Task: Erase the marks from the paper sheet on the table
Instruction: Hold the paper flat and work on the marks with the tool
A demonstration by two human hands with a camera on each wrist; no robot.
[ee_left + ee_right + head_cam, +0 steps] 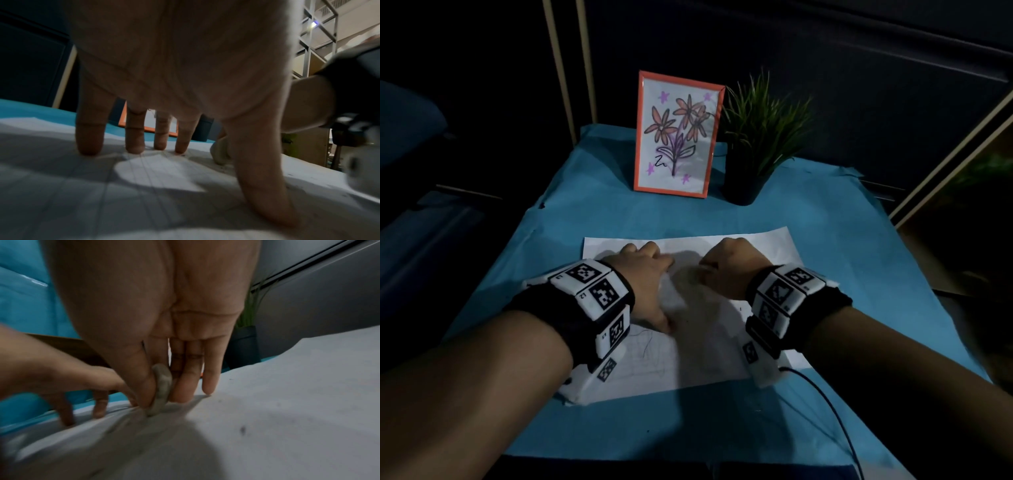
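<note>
Paper sheet lies flat on the blue cloth of the table, straight ahead of me at the middle of the cloth, with both my hands on it. My left hand is spread, fingers straight and apart, the fingertips and thumb planted on the sheet; I judge that is there to pin the paper so it does not slide or crumple under rubbing. My right hand, just to the 3 o'clock side of the left, has its thumb and fingers clamped on a small greyish eraser, whose lower end touches the paper. The grip is low on the eraser, close to the working end (better for bearing down, I think).

Faint pencil marks show at about 6 o'clock from my left hand, near my wrist, so I reckon the job is not yet finished there. A few dark specks lie on the sheet by my right hand; whether they are crumbs or marks I cannot tell.

At 12 o'clock, well apart from the sheet, stand a framed flower drawing and, just beside it, a potted plant, both out of the way.
</note>
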